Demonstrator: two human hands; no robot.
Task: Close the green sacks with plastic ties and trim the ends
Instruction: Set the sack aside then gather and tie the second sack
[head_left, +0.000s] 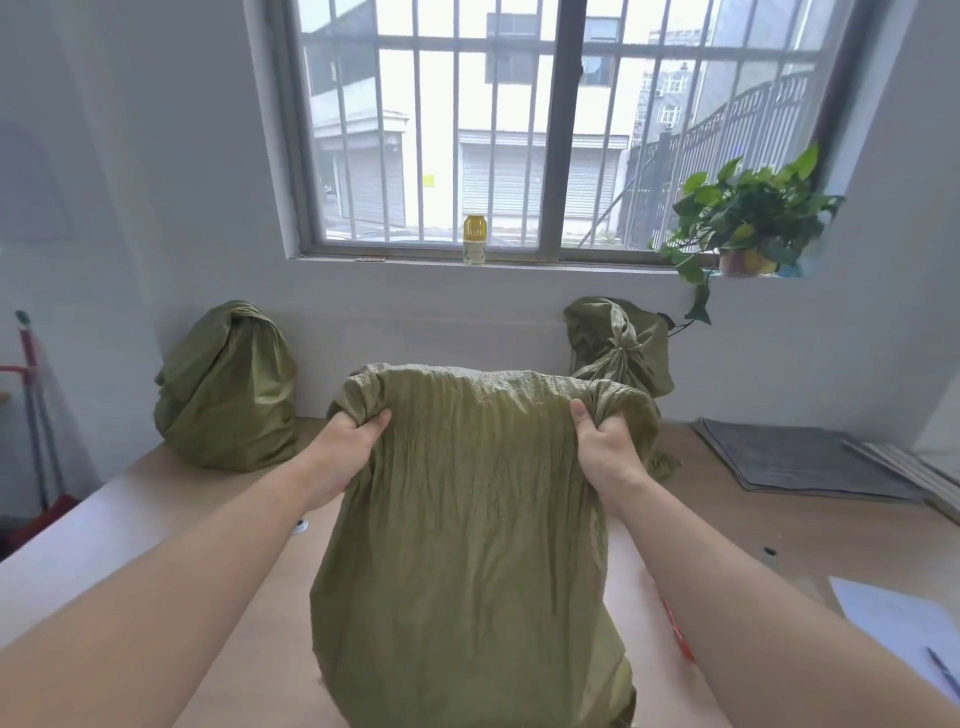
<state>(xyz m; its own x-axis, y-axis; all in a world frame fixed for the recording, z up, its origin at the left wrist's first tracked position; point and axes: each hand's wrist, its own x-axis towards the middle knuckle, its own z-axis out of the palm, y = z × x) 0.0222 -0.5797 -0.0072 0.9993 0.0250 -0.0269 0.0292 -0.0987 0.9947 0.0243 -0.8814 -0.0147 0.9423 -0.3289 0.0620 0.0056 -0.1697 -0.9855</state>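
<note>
Both grips closed on the top corners of a crinkled olive-green woven sack: left hand bunches the left corner, right hand the right corner. Sack stands upright mid-tabletop, mouth stretched wide between the hands. Light wooden tabletop carries two more green sacks at the back wall: a folded-over sack back left, a sack with a knotted neck back right, partly hidden by the held one. Grey mat stack at right. Red strip lies just beside the right forearm; too small to identify.
</note>
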